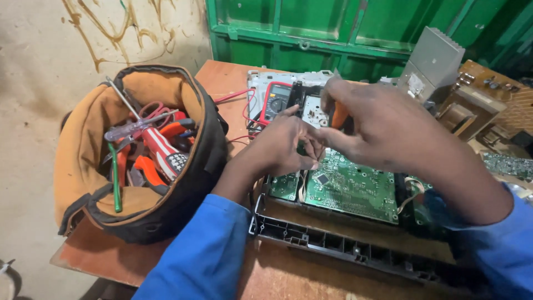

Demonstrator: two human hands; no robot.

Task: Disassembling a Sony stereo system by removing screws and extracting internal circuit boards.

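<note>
1. While the left hand (283, 147) pinches at the green circuit board (350, 186), mid-bench, the right hand (383, 130) grips an orange-handled tool (338, 115).
2. Board lies directly beneath both hands; the tool's tip is hidden.

Matt green circuit board (350, 186) in black plastic chassis (333, 244); tan cloth tool bag (83, 144) at left; worn reddish wooden tabletop (111, 255).

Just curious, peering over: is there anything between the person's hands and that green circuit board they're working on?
Nothing visible. Both hands, left hand and right hand, are already over the green circuit board; the right holds an orange-handled tool. The multimeter sits behind.
</note>
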